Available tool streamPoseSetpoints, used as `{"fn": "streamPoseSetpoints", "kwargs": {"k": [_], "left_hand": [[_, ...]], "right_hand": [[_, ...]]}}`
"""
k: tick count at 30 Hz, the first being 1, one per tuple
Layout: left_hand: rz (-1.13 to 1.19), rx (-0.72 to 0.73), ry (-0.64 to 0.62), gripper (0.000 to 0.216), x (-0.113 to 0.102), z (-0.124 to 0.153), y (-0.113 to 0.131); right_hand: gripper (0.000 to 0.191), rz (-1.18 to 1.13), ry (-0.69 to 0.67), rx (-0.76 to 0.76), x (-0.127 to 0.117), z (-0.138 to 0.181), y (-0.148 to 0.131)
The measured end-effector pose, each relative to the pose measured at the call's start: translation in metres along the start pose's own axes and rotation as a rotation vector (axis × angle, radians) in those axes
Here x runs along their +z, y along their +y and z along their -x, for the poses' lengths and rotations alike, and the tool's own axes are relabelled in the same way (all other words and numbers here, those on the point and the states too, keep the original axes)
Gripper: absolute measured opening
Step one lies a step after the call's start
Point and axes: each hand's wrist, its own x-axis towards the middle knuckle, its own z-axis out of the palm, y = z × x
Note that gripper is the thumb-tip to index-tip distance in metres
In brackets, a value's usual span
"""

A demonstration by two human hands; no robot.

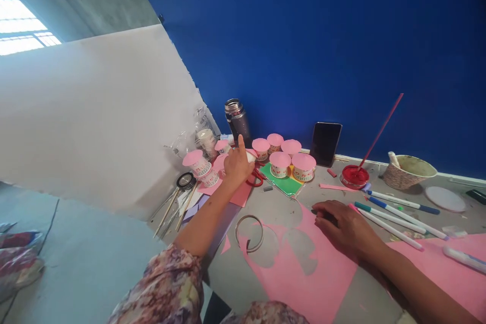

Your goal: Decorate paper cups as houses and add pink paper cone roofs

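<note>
My left hand (238,164) reaches to the back of the table, its index finger raised. The other fingers close round a small white paper cup (251,156), mostly hidden by the hand. About it stand several paper cups topped with pink discs, among them a near cup (280,166) and a stacked pair (199,166). Red-handled scissors (256,178) lie partly hidden beside this hand. My right hand (343,225) rests on the edge of a pink sheet (315,283) with round holes cut in it, fingers loosely extended and nothing visible in them.
A flask (238,124) and phone (326,143) stand at the back. Rightward are a red pot with a stick (355,177), a cup with pasty residue (410,172) and several markers (395,217). A tape ring (249,233) lies in front; black tape (186,180) and sticks are leftward.
</note>
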Motion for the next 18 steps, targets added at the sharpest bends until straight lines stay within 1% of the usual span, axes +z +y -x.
{"fn": "streamPoseSetpoints", "kwargs": {"k": [4,7,9,12,18], "left_hand": [[0.101,-0.019,0.102,0.101,0.004,0.006,-0.013],[0.180,-0.036,0.122,0.100,0.005,0.011,-0.020],[0.194,-0.032,0.105,0.103,0.006,0.013,-0.020],[0.151,-0.020,0.037,0.106,0.007,0.013,-0.014],[-0.020,0.006,-0.045,0.092,0.006,0.013,-0.008]], "right_hand": [[0.026,-0.018,-0.010,0.013,0.000,-0.001,0.000],[0.027,-0.019,-0.003,0.031,0.001,-0.002,0.000],[0.026,-0.028,-0.003,0.035,0.000,-0.002,-0.001],[0.025,-0.045,-0.007,0.045,-0.001,-0.002,-0.004],[0.025,-0.034,-0.009,0.070,-0.005,-0.002,-0.011]]}}
